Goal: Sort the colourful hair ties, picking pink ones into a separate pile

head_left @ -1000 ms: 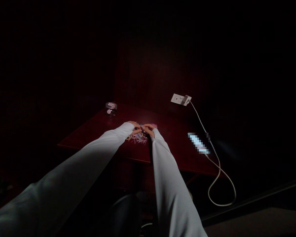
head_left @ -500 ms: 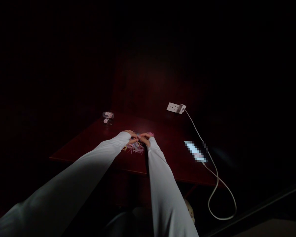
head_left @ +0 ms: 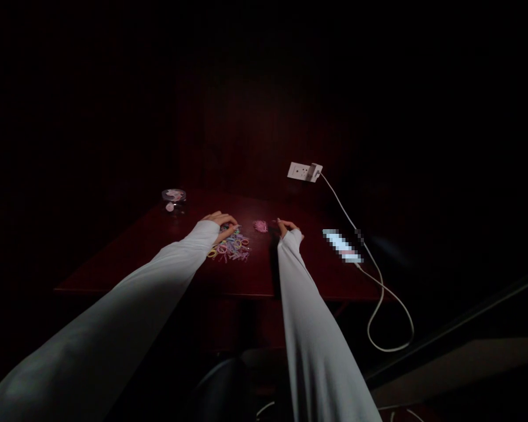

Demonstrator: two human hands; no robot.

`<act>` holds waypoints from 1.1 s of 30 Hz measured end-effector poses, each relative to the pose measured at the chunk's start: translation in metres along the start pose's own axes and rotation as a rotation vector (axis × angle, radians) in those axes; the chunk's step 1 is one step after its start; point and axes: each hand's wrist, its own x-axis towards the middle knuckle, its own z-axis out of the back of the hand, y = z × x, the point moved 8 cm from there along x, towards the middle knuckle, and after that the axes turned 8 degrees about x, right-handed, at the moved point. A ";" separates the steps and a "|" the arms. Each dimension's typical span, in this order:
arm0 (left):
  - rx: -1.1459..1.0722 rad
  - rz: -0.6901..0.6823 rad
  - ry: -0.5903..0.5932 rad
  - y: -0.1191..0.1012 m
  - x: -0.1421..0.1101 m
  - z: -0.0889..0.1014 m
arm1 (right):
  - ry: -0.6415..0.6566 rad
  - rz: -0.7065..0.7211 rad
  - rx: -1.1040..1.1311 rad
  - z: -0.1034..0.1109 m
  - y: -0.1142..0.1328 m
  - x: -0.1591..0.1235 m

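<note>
A loose heap of small coloured hair ties (head_left: 235, 249), in yellow, pink, lilac and grey, lies on the dark red table. My left hand (head_left: 222, 224) rests over the heap's far left side, fingers curled and thumb tip close to the forefinger; what is between them is too small to make out. Right of the heap sits a small separate pile of pink hair ties (head_left: 260, 226). Just beyond that pile on the right is my right hand (head_left: 290, 228), its thumb and forefinger pinched together. Something thin and tiny seems to stick out of the pinch.
A clear round tub (head_left: 174, 200) with pink and white marks stands at the back left of the table (head_left: 123, 258). On the right lies a lit phone (head_left: 343, 246) with a white cable (head_left: 381, 281) running to a wall socket (head_left: 304, 172). The surroundings are very dark.
My hands were together over the heap and have parted. The right hand has moved right, past the pink pile, which now shows fully. The view has shifted slightly.
</note>
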 end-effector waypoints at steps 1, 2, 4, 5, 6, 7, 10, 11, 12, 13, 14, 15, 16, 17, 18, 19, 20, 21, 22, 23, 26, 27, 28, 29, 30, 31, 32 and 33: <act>0.022 0.012 0.003 0.000 -0.001 0.000 | -0.169 -0.057 -0.099 0.015 -0.004 -0.002; 0.042 0.026 -0.007 -0.001 -0.002 0.002 | -0.228 -0.096 -0.171 0.019 -0.006 -0.005; 0.071 0.037 -0.010 -0.004 -0.004 0.004 | -0.209 -0.107 -0.222 0.014 -0.005 -0.008; 0.081 0.045 -0.013 -0.005 -0.005 0.005 | -0.175 -0.101 -0.232 0.009 -0.005 -0.009; 0.089 0.056 -0.018 -0.005 -0.005 0.006 | -0.145 -0.093 -0.240 0.005 -0.004 -0.009; 0.096 0.074 -0.027 -0.004 -0.006 0.008 | -0.119 -0.085 -0.249 0.001 -0.003 -0.009; 0.115 0.130 -0.044 0.001 -0.004 0.011 | -0.067 -0.071 -0.295 -0.007 -0.002 -0.009; 0.118 0.140 -0.045 0.003 -0.004 0.011 | -0.059 -0.067 -0.309 -0.008 -0.002 -0.009; 0.120 0.148 -0.040 0.003 -0.003 0.010 | -0.055 -0.064 -0.320 -0.009 0.000 -0.010; 0.119 0.153 -0.031 0.003 -0.003 0.010 | -0.053 -0.064 -0.329 -0.010 0.001 -0.011; 0.119 0.158 -0.020 0.003 -0.003 0.009 | -0.048 -0.069 -0.338 -0.011 0.002 -0.012; 0.119 0.163 -0.006 0.002 -0.003 0.009 | -0.037 -0.077 -0.355 -0.012 0.003 -0.013; 0.119 0.167 0.007 0.000 -0.004 0.009 | -0.021 -0.092 -0.388 -0.012 0.004 -0.014; 0.121 0.171 0.018 -0.001 -0.004 0.010 | -0.004 -0.113 -0.434 -0.013 0.005 -0.016; 0.123 0.174 0.028 -0.003 -0.004 0.011 | 0.012 -0.134 -0.492 -0.013 0.006 -0.018; 0.125 0.177 0.038 -0.005 -0.005 0.012 | 0.022 -0.154 -0.546 -0.011 0.008 -0.020; 0.127 0.181 0.046 -0.006 -0.005 0.012 | 0.023 -0.173 -0.586 -0.009 0.010 -0.022; 0.129 0.186 0.052 -0.007 -0.005 0.013 | 0.014 -0.189 -0.610 -0.006 0.012 -0.023; 0.132 0.193 0.052 -0.006 -0.005 0.014 | -0.004 -0.203 -0.615 -0.002 0.014 -0.025; 0.133 0.201 0.051 -0.005 -0.004 0.014 | -0.026 -0.207 -0.608 0.002 0.016 -0.026; 0.132 0.227 0.038 -0.001 -0.004 0.015 | -0.038 -0.181 -0.570 0.008 0.022 -0.027; 0.130 0.228 0.034 -0.001 -0.004 0.015 | -0.012 -0.163 -0.564 0.006 0.023 -0.027; 0.130 0.228 0.032 -0.001 -0.004 0.015 | 0.027 -0.144 -0.565 0.003 0.023 -0.027; 0.131 0.227 0.030 -0.001 -0.003 0.015 | 0.067 -0.122 -0.571 -0.001 0.023 -0.027; 0.134 0.227 0.029 -0.002 -0.003 0.016 | 0.097 -0.097 -0.579 -0.005 0.023 -0.028; 0.138 0.231 0.031 -0.004 -0.003 0.017 | 0.113 -0.072 -0.589 -0.008 0.023 -0.028; 0.142 0.236 0.035 -0.005 -0.004 0.017 | 0.119 -0.052 -0.598 -0.011 0.023 -0.028; 0.146 0.243 0.040 -0.006 -0.004 0.018 | 0.117 -0.038 -0.607 -0.012 0.023 -0.029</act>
